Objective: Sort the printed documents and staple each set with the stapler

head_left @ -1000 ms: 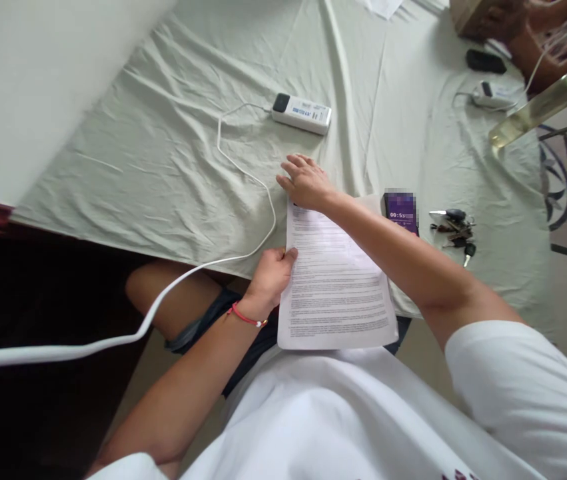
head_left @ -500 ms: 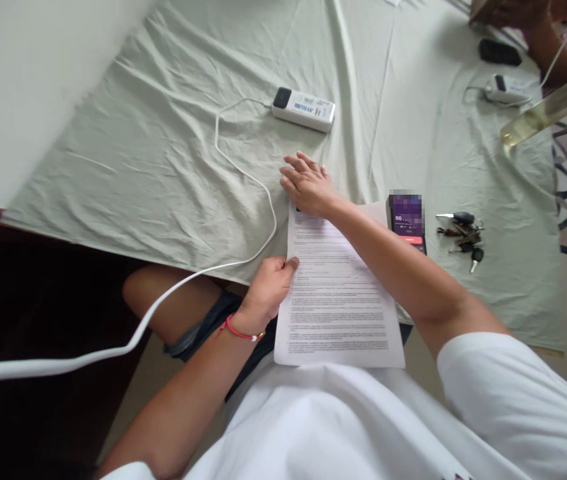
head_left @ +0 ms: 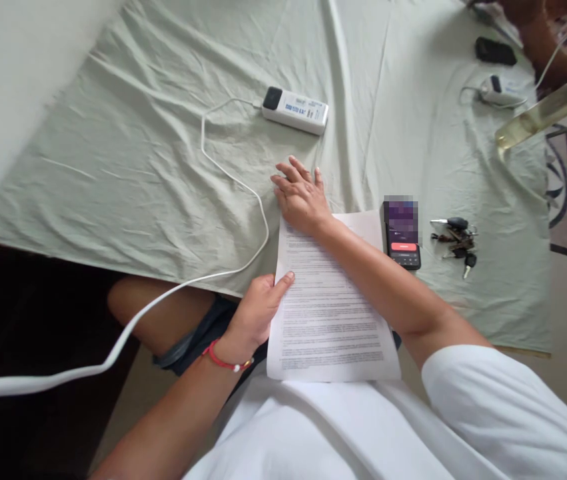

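A printed sheet of paper (head_left: 333, 320) lies partly on the cloth-covered table, its lower end reaching over the edge toward my white shirt. My left hand (head_left: 258, 307), with a red bracelet at the wrist, grips the sheet's left edge, thumb on top and the other fingers hidden below. Across the top left corner of the paper rests my right hand (head_left: 302, 197), palm down, fingers spread onto the cloth. My right forearm crosses over the sheet's upper right part.
A white power bank (head_left: 296, 111) trails a white cable (head_left: 233, 175) leftward. Right of the paper are a phone (head_left: 403, 237) and keys (head_left: 458, 237). A second white device (head_left: 503, 90), black object (head_left: 496, 51) and clear tube (head_left: 546, 110) are farther right.
The view has shifted slightly. My left thumb now lies straighter over the paper's edge, and my right fingers are spread wider. The sheet's lower end sits slightly lower in view.
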`<move>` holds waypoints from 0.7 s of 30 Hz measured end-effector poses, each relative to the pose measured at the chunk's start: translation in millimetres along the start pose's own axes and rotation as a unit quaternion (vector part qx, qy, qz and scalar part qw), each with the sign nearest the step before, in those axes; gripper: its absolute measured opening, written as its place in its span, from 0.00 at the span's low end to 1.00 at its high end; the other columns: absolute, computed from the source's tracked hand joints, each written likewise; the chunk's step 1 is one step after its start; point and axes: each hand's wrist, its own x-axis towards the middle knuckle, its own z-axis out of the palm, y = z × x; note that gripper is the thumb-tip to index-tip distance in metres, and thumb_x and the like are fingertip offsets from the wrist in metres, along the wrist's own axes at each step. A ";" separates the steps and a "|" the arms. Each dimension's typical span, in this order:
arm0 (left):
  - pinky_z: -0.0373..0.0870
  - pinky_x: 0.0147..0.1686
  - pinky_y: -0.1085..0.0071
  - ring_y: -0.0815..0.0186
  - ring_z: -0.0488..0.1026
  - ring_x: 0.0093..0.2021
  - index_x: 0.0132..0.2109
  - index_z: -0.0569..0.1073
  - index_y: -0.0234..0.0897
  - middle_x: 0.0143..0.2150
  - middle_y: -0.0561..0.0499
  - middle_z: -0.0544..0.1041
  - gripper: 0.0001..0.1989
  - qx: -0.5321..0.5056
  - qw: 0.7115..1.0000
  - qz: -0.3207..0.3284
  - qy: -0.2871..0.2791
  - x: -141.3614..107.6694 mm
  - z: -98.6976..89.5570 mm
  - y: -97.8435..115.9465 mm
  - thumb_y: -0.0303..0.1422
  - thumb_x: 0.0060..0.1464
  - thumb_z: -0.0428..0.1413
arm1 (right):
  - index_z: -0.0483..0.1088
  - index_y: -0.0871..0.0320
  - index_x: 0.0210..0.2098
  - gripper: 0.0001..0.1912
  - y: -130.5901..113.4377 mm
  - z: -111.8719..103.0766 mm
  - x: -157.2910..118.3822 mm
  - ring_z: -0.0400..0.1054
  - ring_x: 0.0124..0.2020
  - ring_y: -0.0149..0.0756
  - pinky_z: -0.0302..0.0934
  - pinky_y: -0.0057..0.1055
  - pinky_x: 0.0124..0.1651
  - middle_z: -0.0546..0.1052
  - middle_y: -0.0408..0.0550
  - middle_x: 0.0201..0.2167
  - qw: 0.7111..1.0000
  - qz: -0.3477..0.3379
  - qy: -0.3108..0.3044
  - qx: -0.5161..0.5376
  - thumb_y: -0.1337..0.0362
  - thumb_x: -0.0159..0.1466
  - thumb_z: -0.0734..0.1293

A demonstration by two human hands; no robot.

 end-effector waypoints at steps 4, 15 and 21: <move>0.80 0.44 0.58 0.49 0.84 0.39 0.38 0.81 0.32 0.36 0.40 0.85 0.27 -0.006 0.997 -0.055 -0.044 -13.3 2.0 -11.0 0.51 0.43 0.73 | 0.69 0.45 0.64 0.21 0.1 1.3 1.5 0.38 0.80 0.45 0.22 0.63 0.78 0.58 0.42 0.76 1.000 0.009 -0.001 0.003 0.59 0.77 0.55; 0.82 0.47 0.53 0.45 0.85 0.43 0.36 0.82 0.31 0.38 0.39 0.86 0.27 -0.052 0.995 -0.080 -0.040 -34.2 6.0 -30.5 0.47 0.35 0.78 | 0.58 0.53 0.72 0.32 0.1 -21.4 -29.5 0.44 0.78 0.53 0.38 0.62 0.77 0.53 0.54 0.77 0.994 0.015 0.105 0.025 0.45 0.77 0.48; 0.81 0.52 0.52 0.45 0.84 0.47 0.40 0.83 0.31 0.44 0.38 0.86 0.25 -0.079 0.993 -0.074 -0.048 -55.4 -4.3 -46.8 0.46 0.41 0.76 | 0.60 0.58 0.70 0.29 18.7 -44.5 -125.0 0.51 0.75 0.49 0.51 0.54 0.75 0.60 0.60 0.73 0.984 0.017 0.172 0.052 0.50 0.77 0.53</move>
